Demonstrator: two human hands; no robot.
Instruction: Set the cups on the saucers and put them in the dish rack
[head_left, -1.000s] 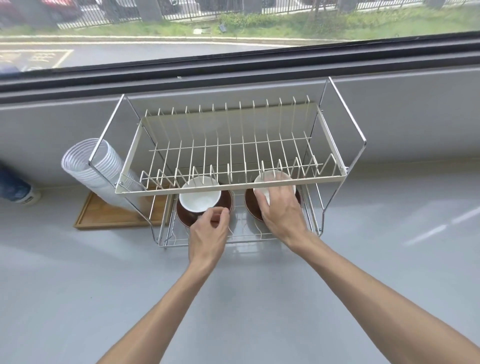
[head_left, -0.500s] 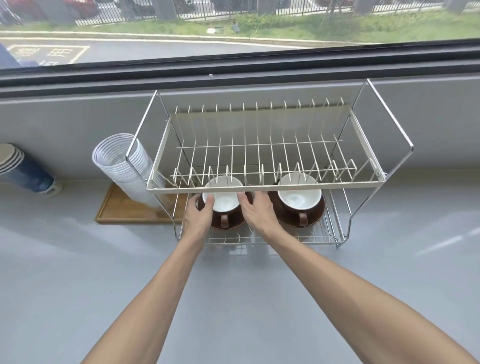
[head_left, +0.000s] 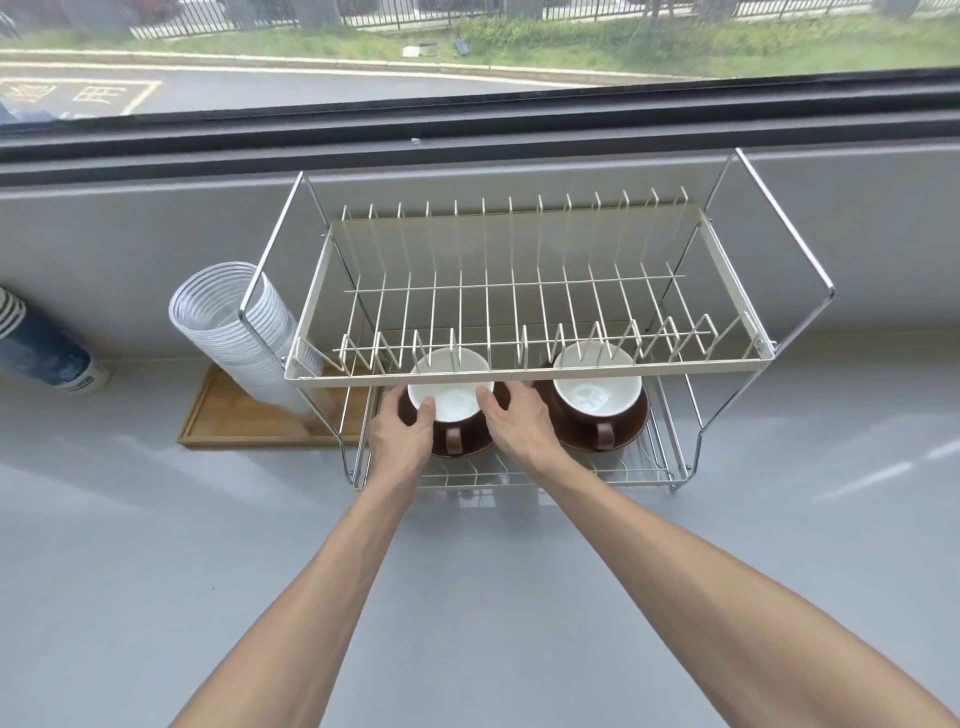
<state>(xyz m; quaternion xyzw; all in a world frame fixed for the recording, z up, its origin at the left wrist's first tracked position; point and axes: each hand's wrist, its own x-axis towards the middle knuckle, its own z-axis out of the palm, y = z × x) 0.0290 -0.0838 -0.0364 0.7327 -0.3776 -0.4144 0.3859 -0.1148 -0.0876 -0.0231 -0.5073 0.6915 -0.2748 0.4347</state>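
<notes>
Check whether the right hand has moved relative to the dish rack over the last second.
Yes. The right hand left the right cup and shifted left along the lower shelf of the dish rack to the left cup.

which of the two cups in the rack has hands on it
The left cup: the left hand and right hand flank it. The right cup stands untouched.

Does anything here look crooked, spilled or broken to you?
Nothing broken or spilled. Both cups sit upright on their saucers on the dish rack's lower shelf, left cup between both hands, right cup alone. One oddity: the stack of clear plastic cups lies tipped against the rack's left side, over the wooden tray.
</notes>
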